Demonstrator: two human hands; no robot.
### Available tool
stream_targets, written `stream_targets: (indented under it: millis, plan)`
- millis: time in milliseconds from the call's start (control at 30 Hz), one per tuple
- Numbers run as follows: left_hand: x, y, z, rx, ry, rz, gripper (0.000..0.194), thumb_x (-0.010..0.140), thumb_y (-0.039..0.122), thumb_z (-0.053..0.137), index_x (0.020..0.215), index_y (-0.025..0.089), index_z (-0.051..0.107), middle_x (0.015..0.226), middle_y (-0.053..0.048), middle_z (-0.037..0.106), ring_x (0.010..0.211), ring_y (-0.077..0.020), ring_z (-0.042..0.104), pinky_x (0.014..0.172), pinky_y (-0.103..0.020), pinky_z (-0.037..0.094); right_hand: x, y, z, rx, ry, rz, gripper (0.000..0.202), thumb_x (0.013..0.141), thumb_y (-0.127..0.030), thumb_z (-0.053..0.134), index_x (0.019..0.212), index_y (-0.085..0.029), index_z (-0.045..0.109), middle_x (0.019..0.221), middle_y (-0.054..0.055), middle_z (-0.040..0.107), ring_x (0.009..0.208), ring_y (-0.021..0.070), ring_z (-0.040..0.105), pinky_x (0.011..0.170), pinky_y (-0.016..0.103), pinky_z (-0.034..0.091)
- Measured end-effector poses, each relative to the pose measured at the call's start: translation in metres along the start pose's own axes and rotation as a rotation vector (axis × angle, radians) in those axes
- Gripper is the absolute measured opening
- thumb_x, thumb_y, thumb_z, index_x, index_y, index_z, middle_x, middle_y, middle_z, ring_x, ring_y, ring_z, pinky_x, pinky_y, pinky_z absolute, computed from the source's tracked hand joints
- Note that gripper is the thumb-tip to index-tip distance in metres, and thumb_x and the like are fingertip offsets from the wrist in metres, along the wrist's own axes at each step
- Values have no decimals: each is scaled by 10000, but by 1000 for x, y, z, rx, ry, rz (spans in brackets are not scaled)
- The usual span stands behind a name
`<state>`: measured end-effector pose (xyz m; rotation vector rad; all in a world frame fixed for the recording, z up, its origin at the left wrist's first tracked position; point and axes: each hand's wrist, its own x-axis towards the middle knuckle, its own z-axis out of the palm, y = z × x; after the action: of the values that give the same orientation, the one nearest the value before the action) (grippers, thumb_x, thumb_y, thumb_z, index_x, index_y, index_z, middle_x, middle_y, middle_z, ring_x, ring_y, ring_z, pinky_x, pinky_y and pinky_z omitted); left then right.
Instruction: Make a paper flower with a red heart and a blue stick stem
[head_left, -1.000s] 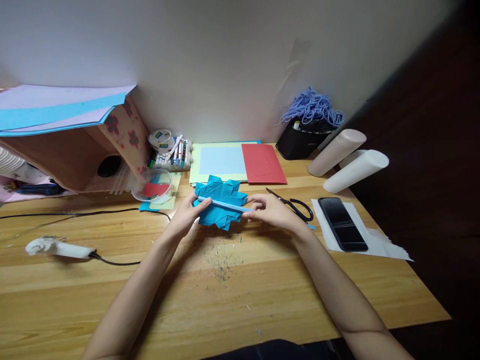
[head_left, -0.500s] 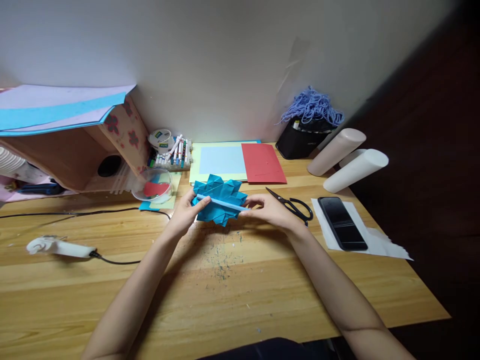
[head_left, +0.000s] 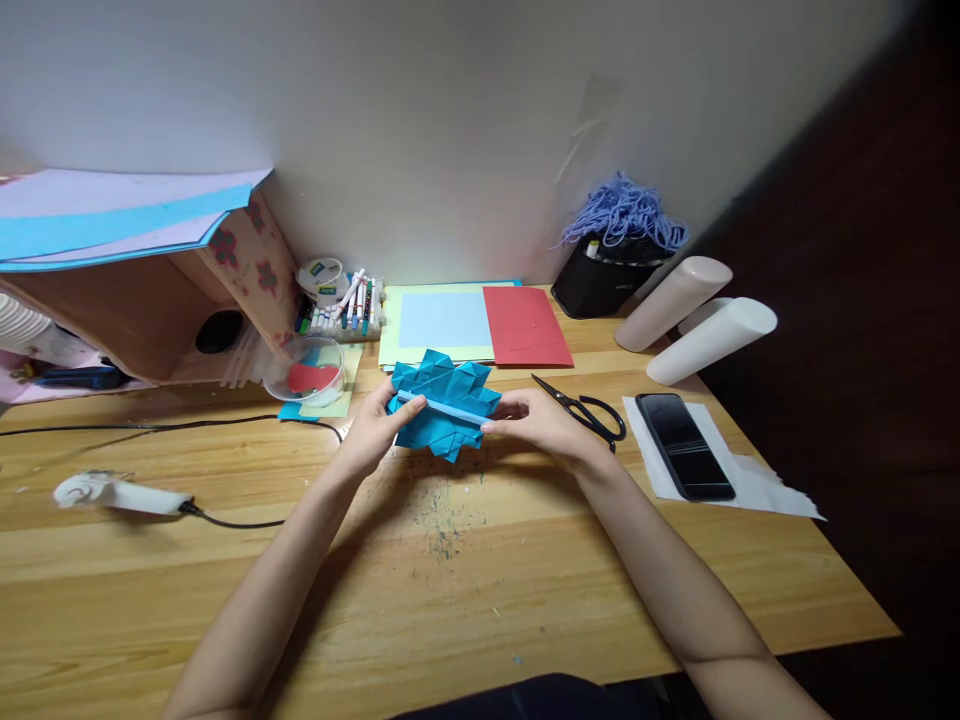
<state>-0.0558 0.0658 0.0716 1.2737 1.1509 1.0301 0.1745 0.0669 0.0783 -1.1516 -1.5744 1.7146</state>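
A blue folded-paper piece with pointed edges [head_left: 444, 432] is held up over the middle of the wooden table. Across it lies a narrow light-blue paper strip [head_left: 454, 409], slanting down to the right. My left hand [head_left: 379, 420] grips the left edge of the folded piece, its thumb pressing on the strip's left end. At the other side, my right hand [head_left: 534, 420] pinches the strip's right end and the edge of the blue piece. The fingers behind the paper are partly hidden.
Black scissors [head_left: 589, 408] lie right of my right hand, and a phone [head_left: 684, 447] rests on white paper farther right. A white corded tool [head_left: 124, 494] lies left. Behind are a clear bowl [head_left: 306, 370], markers [head_left: 352, 305], a red sheet [head_left: 526, 327] and white tubes [head_left: 711, 340].
The folded piece and strip have shifted slightly right and down. My right thumb and finger are now closer against the right edge of the blue piece.
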Motion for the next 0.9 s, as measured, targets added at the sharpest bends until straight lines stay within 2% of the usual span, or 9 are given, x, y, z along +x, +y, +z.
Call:
stream_targets:
  millis: [100, 200, 300, 400, 433, 500, 600, 733, 900]
  plan:
    - [2, -3, -1, -28, -5, -23, 363, 704, 389, 655, 987, 172, 589, 896, -27, 610, 802, -164, 536, 659, -226, 429, -2, -4, -1, -54, 8, -5, 249, 655, -323, 691, 843, -162, 662, 883, 51, 691, 826, 181, 629, 778, 308, 468]
    - [4, -5, -4, -43, -13, -58, 365, 704, 398, 651, 981, 168, 590, 914, -37, 618, 818, -179, 544, 671, -241, 437, -5, -6, -6, -147, 83, 7, 267, 649, -358, 697, 824, -162, 649, 844, 52, 681, 804, 183, 624, 753, 309, 475]
    - [5, -3, -7, -33, -22, -93, 363, 696, 399, 659, 969, 168, 594, 928, -39, 624, 826, -184, 549, 677, -244, 440, -7, -7, -13, -231, 292, -40, 257, 717, -392, 631, 840, -167, 635, 883, 62, 671, 819, 178, 613, 764, 319, 472]
    - [4, -1, -7, -19, -58, -127, 391, 691, 402, 663, 999, 172, 591, 934, -43, 631, 824, -187, 556, 674, -248, 443, -5, -5, -15, -278, 475, -100, 269, 748, -331, 600, 973, -185, 625, 939, 70, 662, 826, 170, 612, 762, 317, 477]
    - [3, 0, -6, -15, -78, -139, 406, 688, 407, 664, 1011, 173, 589, 931, -45, 634, 822, -191, 560, 675, -254, 445, -3, -4, -14, -274, 472, -101, 306, 745, -305, 601, 1029, -192, 616, 931, 71, 665, 813, 170, 617, 753, 317, 482]
    - [2, 1, -4, -2, -110, -156, 422, 680, 418, 667, 1011, 167, 590, 922, -51, 639, 824, -202, 565, 680, -267, 448, 0, -1, -9, -227, 382, -113, 347, 736, -272, 603, 1074, -192, 614, 914, 69, 676, 810, 177, 628, 754, 320, 493]
    - [1, 1, -2, 37, -130, -162, 429, 665, 430, 673, 982, 152, 596, 915, -64, 643, 840, -220, 566, 688, -279, 450, 5, 3, -1, -162, 299, -163, 246, 727, -264, 598, 945, -180, 674, 910, 55, 692, 845, 196, 637, 786, 330, 496]
    - [2, -1, -4, 44, -126, -160, 449, 659, 446, 673, 983, 144, 598, 918, -75, 649, 847, -223, 568, 718, -298, 455, 4, 5, -4, -242, 444, -133, 150, 701, -286, 621, 746, -171, 707, 775, 53, 709, 772, 206, 649, 735, 320, 503]
    - [3, -1, -9, 58, -108, -177, 442, 657, 460, 670, 973, 157, 609, 911, -62, 653, 819, -209, 575, 712, -298, 455, 0, 1, -25, -162, 565, -158, 194, 689, -335, 651, 751, -158, 699, 758, 69, 709, 744, 204, 652, 711, 321, 508]
